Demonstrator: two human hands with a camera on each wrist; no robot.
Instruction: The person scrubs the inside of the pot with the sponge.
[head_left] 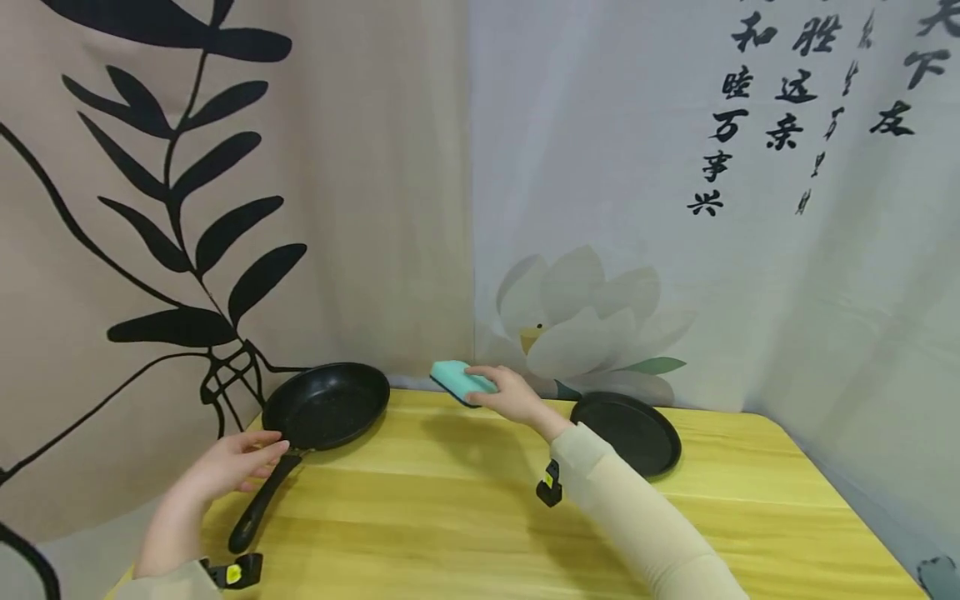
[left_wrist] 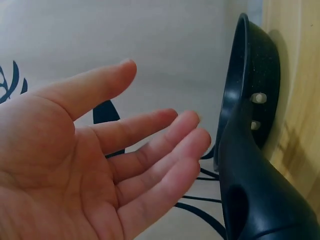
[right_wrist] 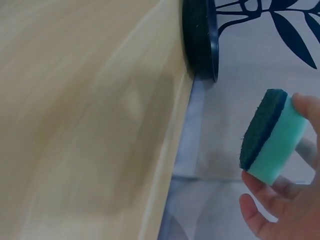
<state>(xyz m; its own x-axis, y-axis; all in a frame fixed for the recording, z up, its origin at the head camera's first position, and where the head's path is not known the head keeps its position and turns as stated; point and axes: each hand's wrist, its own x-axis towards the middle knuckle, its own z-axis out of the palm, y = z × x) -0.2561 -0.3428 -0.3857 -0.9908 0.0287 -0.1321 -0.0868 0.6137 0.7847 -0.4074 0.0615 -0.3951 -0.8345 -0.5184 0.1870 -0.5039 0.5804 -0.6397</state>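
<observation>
The sponge (head_left: pixel 454 380) is hanging in the air over the far part of the desk (head_left: pixel 420 521), pinched between the thumb and fingers of the right hand (head_left: pixel 512 395); that hand is closing only as far as the sponge's thickness lets it. The sponge is sitting at the left end of the right hand, and well to the right of and farther off than the left hand (head_left: pixel 234 461). Its turquoise layer is facing up and its dark scouring layer is facing the desk, with a gap showing below it. The left hand is holding nothing: its thumb is standing well apart, its fingers are bending gently, and its palm is showing in the left wrist view. It is hovering just beside the frying pan (head_left: pixel 327 408), near where the black handle (head_left: pixel 262 506) is joining the rim, and the left wrist view is showing a gap between fingers and pan. The frying pan is resting at the far left of the desk, its handle pointing toward the near side. A flat round pan (head_left: pixel 628 435) is lying on the far right, the right sleeve (head_left: pixel 637 521) partly covering it. Behind everything, a printed cloth (head_left: pixel 390 208) is hanging.
</observation>
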